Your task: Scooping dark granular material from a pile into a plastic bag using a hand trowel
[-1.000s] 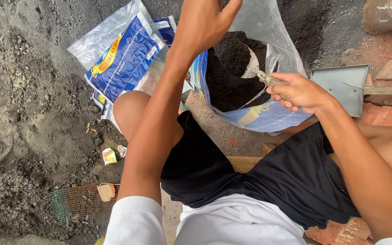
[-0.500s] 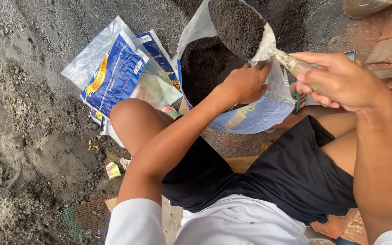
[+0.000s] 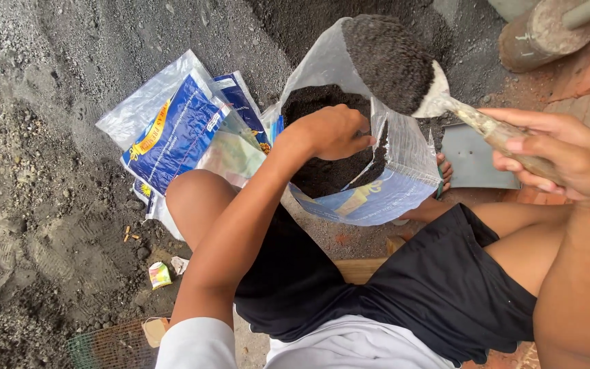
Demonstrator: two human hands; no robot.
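Observation:
My left hand (image 3: 332,131) grips the near rim of an open plastic bag (image 3: 377,195), clear at the top and blue at the bottom, partly filled with dark soil (image 3: 319,171). My right hand (image 3: 568,154) is closed around the worn handle of a trowel (image 3: 445,102). The trowel's blade is heaped with dark soil (image 3: 387,61) and hangs just above the bag's far rim. I sit with my knees apart, the bag standing between them.
Several flat blue and clear bags (image 3: 179,130) lie on the dark gritty ground to the left. A grey metal sheet (image 3: 472,160) lies right of the bag, with red bricks (image 3: 582,68) beyond. Green wire mesh (image 3: 114,345) is at the lower left.
My left hand came down from high above the bag to grip its rim. My right hand lifted the trowel out, and its soil-laden blade has drawn in over the bag's mouth.

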